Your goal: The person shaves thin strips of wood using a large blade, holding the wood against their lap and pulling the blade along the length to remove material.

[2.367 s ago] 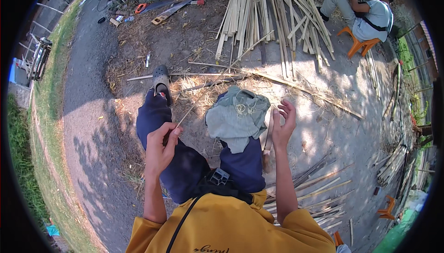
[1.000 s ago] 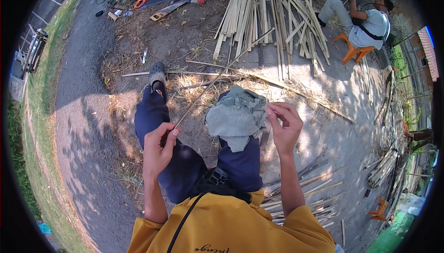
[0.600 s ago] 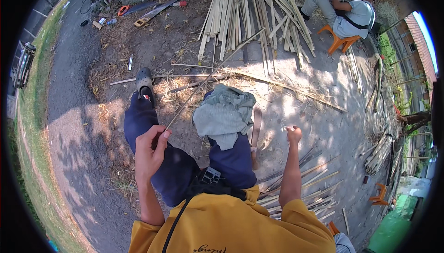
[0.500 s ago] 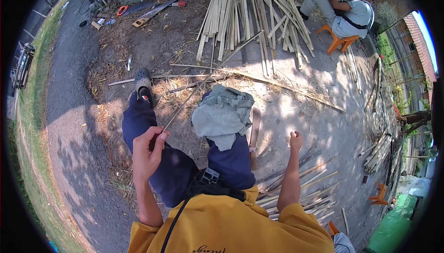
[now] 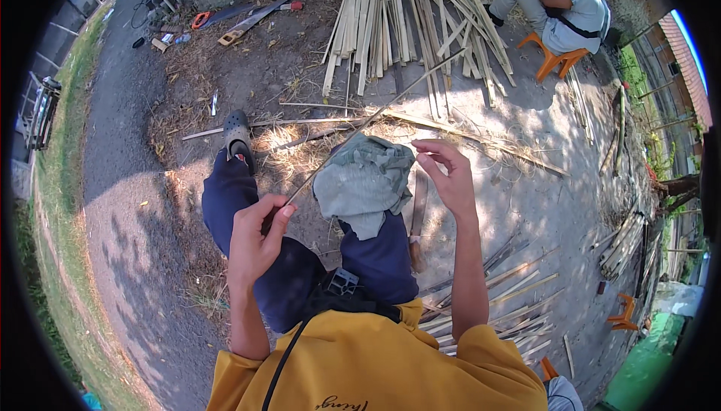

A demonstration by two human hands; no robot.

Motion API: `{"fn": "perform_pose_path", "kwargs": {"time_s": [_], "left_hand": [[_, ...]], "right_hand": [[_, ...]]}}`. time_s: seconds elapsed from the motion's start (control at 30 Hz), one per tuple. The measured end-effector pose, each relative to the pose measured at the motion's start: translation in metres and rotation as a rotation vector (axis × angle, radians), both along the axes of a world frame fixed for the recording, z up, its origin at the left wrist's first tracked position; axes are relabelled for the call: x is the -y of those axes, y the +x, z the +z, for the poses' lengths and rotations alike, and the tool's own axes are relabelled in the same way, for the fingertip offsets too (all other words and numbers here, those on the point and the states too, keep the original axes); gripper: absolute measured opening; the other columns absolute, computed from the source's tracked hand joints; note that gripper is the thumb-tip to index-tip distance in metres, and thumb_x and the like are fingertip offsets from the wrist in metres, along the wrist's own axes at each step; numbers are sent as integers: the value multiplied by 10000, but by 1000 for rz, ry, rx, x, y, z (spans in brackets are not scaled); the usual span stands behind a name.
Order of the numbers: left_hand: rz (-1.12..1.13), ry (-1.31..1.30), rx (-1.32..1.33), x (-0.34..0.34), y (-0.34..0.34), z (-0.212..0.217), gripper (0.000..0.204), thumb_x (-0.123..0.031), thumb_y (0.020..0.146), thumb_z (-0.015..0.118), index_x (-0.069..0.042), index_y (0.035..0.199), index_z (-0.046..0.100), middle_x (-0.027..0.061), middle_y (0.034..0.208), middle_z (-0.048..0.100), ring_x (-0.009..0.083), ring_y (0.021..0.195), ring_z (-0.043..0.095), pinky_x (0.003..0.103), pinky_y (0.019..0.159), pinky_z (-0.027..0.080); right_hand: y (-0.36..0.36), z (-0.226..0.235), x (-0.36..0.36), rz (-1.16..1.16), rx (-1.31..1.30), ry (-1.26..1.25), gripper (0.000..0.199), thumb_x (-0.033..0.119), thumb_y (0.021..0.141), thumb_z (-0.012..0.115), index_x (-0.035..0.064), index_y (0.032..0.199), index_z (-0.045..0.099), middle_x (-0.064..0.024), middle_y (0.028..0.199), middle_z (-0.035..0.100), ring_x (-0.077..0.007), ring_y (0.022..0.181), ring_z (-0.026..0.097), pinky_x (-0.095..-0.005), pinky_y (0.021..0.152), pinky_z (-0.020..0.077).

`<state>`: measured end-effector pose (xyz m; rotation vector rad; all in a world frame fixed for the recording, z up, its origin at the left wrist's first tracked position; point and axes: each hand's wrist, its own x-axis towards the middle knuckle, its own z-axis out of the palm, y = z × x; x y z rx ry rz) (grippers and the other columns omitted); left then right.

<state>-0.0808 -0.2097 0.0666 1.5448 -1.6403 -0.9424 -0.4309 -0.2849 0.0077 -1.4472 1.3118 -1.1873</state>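
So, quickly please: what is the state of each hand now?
Left hand: closed, pinching a thin bamboo strip.
Right hand: open, fingers loosely curled, holding nothing, above the grey-green cloth.

outdoor bamboo-working yard | split bamboo slats | dirt ground

The person wore a mustard-yellow short-sleeved shirt with a dark line of lettering across its lower front, and a thin black strap ran diagonally over the chest. Dark navy trousers covered both legs, with a black plastic buckle at the waist, and a grey perforated clog was on the left foot. Both forearms were bare below the sleeves, with no gloves, watch or rings visible on the left hand or right hand.
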Motion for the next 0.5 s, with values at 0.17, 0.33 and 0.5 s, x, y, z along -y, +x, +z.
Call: {"fn": "perform_pose_path", "kwargs": {"time_s": [0.17,0.33,0.5], "left_hand": [[10,-5,31,-5,5,1,120,-90,1040,666,20,1005,701,42,639,574,95,569,516,291,541,395],[17,-4,32,-7,8,5,119,-88,1038,667,19,995,697,42,634,565,99,563,501,296,539,389],[-22,-29,30,-4,11,-1,125,-93,1031,678,23,988,684,69,641,550,125,558,472,313,538,377]], "right_hand": [[33,6,0,191,-290,-169,372,117,888,827,97,1256,778,-117,1168,739,-241,1124,699,-361,986,536],[32,-20,-1,89,34,-24,295,43,917,782,65,1211,790,-103,1152,753,-210,1065,717,-337,957,553],[16,-24,-11,149,-46,46,210,-32,916,735,40,1095,819,-110,1141,769,-202,1051,726,-329,935,569]]}}
